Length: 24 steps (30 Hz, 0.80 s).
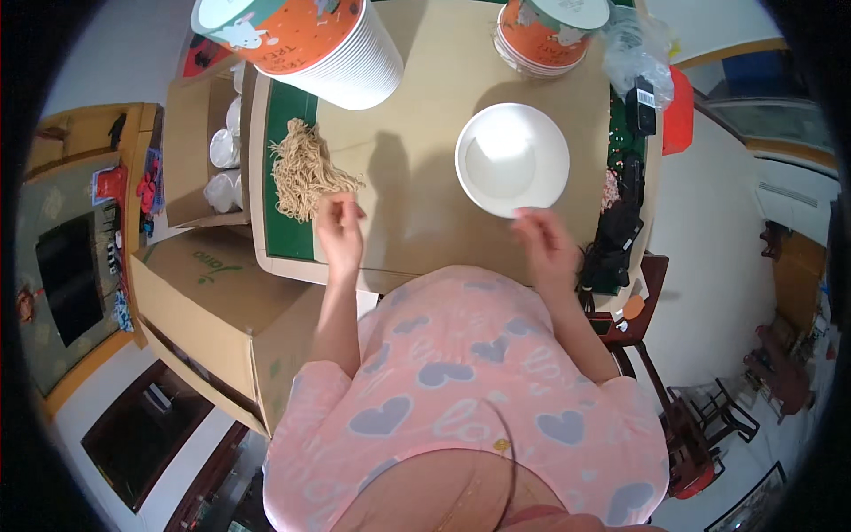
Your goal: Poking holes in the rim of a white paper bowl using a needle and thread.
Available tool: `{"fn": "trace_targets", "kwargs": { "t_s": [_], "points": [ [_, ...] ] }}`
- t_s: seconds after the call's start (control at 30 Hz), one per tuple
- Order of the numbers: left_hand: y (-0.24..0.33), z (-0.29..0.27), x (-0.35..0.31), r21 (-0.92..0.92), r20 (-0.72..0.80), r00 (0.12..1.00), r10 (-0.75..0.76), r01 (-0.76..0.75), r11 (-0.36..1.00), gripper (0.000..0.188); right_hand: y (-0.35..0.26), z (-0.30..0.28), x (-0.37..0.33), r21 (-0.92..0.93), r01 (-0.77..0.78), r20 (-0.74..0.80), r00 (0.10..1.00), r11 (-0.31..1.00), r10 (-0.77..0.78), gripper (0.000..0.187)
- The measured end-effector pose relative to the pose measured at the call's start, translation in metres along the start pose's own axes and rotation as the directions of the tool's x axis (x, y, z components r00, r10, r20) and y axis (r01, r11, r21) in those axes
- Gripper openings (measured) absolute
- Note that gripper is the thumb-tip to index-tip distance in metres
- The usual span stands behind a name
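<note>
My left hand (340, 232) is beside a tangled pile of beige cords (304, 173) on the table's left side. Its fingers are curled in, close to a few loose strands; what is between them, if anything, does not show. A round white tub (512, 161), seen from above, stands right of the middle. My right hand (545, 244) is at the tub's near rim, fingertips at or just by the edge. Motion smears that hand, so its grip is unclear.
A tall stack of orange-printed paper tubs (341, 66) leans at the far left, a shorter stack (551, 40) at the far right. Clear plastic bags (636, 49) and black packets (620, 222) line the right edge. Cardboard boxes (226, 284) stand left of the table.
</note>
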<state>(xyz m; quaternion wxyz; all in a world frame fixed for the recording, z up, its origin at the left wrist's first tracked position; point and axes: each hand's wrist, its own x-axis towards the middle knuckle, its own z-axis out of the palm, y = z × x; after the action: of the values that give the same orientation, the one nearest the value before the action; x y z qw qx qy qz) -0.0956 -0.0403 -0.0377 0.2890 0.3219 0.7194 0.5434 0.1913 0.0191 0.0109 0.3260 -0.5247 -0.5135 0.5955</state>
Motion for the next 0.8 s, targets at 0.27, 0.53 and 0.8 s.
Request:
{"fn": "trace_targets", "kwargs": {
  "t_s": [0.27,0.53,0.8],
  "points": [
    [0.055,0.041,-0.082,0.343,0.59,0.805,-0.065,-0.177,0.922,0.008,0.021,0.068,-0.008,0.404,-0.543,0.499,0.805,0.736,0.32,0.03],
    [-0.014,0.013,-0.09,0.507,0.676,0.731,-0.098,-0.364,0.781,0.008,0.009,0.019,0.0,0.632,-0.27,0.143,0.962,0.727,0.234,0.019],
    [-0.025,0.018,-0.071,0.592,0.771,0.597,-0.221,-0.545,0.594,0.013,-0.016,0.007,-0.012,0.07,-0.028,0.169,0.986,0.997,0.016,0.029]
  ]
}}
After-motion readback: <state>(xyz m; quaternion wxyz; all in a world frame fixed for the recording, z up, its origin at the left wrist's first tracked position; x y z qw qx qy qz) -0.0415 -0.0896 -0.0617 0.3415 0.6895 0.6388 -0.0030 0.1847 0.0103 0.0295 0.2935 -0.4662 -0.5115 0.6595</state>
